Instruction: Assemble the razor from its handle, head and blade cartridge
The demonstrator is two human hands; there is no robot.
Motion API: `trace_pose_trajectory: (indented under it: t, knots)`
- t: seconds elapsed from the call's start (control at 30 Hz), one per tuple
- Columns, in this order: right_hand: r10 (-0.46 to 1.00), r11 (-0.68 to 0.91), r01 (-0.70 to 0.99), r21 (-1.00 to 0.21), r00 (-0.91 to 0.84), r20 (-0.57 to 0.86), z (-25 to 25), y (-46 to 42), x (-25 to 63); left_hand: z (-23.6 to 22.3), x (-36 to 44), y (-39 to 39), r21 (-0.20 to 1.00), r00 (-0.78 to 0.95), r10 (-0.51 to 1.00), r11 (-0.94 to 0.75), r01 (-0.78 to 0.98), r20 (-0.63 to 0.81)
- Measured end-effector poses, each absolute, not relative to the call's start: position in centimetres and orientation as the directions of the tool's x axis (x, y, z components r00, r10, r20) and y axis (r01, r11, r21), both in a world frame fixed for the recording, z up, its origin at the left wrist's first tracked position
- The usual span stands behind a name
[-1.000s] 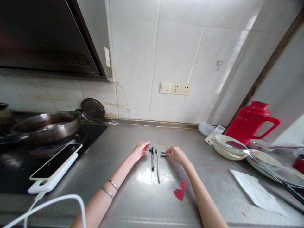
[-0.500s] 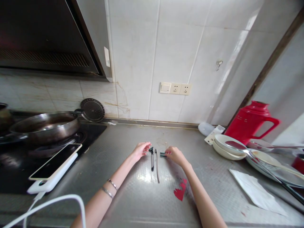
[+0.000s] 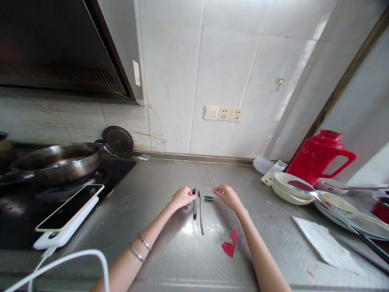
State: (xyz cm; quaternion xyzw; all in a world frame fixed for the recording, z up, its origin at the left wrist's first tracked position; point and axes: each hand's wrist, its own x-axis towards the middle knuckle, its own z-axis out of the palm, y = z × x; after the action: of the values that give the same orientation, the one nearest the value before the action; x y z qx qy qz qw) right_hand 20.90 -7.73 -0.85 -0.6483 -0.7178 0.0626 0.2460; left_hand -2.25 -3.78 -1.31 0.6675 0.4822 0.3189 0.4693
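Note:
My left hand (image 3: 183,197) pinches the upper part of a razor (image 3: 195,211) with a dark head and a grey-and-black handle, which lies on the metal counter. Just right of it is a thin, grey-brown stick-like thing (image 3: 201,217), dark at its far end; its kind is unclear. Two small dark green bars (image 3: 208,198) lie farther right, side by side. My right hand (image 3: 227,195) hovers beside and slightly above these bars, fingers curled, thumb and fingertip a little apart, with nothing visible in them.
A red patch (image 3: 231,244) marks the counter (image 3: 170,259) near my right forearm. To the left are a steel pan (image 3: 60,164) and a phone (image 3: 71,207) on a white power bank. Bowls (image 3: 288,196), a red thermos (image 3: 316,158) and a white paper (image 3: 326,243) occupy the right.
My left hand has moved right and closed over the razor's upper part. My right hand has drawn back a little from the green bars, which now show fully.

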Motion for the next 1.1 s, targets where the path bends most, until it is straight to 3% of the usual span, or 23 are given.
trace_pose_trajectory:
  t: [0.2, 0.57, 0.67, 0.9, 1.1]
  knots:
    - [0.959, 0.133, 0.896, -0.423, -0.01, 0.282, -0.9, -7.6, 20.8, -2.7, -1.1, -5.5, 0.919, 0.248, 0.966, -0.161, 0.359, 0.073]
    - [0.957, 0.13, 0.902, -0.411, -0.006, 0.288, -1.1, -7.6, 20.3, -2.7, -0.5, -6.0, 0.725, 0.21, 0.971, -0.227, 0.65, 0.116]
    - [0.958, 0.093, 0.896, -0.435, 0.037, 0.283, -0.9, -7.6, 20.2, -2.8, -0.5, -6.0, 0.713, 0.205, 0.969, -0.242, 0.658, 0.139]
    - [0.95, 0.113, 0.763, -0.636, 0.104, 0.294, -0.3, -8.7, 18.3, -2.4, -0.7, -4.9, 0.707, 0.153, 0.983, -0.176, 0.685, 0.097]
    - [0.987, 0.033, 0.567, -0.823, 0.112, 0.117, 0.7, -12.2, 14.5, -1.4, -0.7, -5.0, 0.736, 0.153, 0.979, -0.202, 0.646, 0.135]
